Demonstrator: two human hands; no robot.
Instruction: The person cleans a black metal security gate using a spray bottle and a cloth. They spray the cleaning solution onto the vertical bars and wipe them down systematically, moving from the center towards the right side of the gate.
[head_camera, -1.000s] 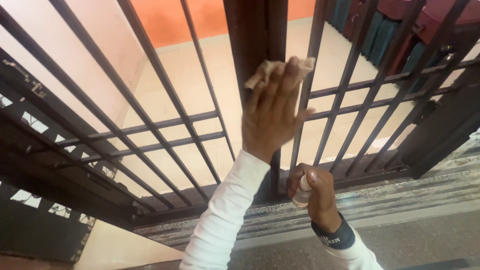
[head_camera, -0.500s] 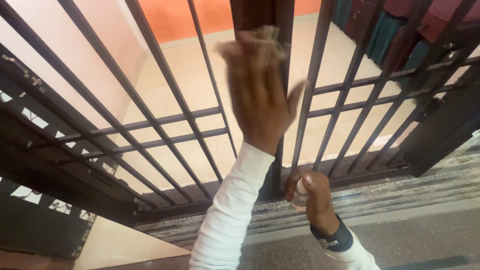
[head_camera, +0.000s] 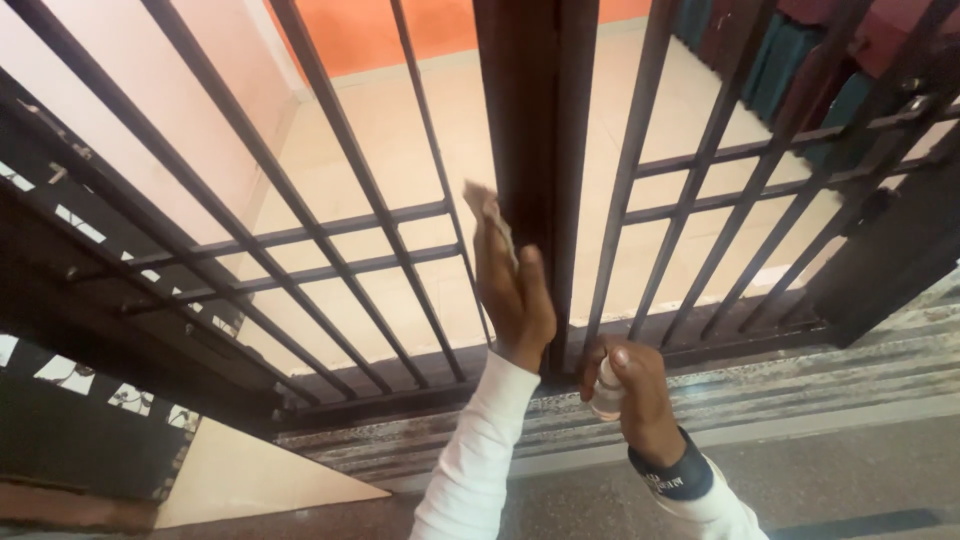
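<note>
That dark brown metal gate post (head_camera: 535, 150) you're rubbing looks painted, smooth with a dull sheen, same as the thin metal bars (head_camera: 340, 190). The pale beige cloth rag (head_camera: 490, 215) looks soft and crumpled. Your small clear plastic spray bottle (head_camera: 607, 388) is glossy. The grey stone threshold (head_camera: 800, 385) looks speckled and rough, the cream tile floor (head_camera: 400, 130) smooth and matt.

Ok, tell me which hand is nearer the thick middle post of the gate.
Left. The left hand presses a cloth flat against the side of the post. The right hand sits lower, right of the post's foot, gripping a small bottle.
</note>
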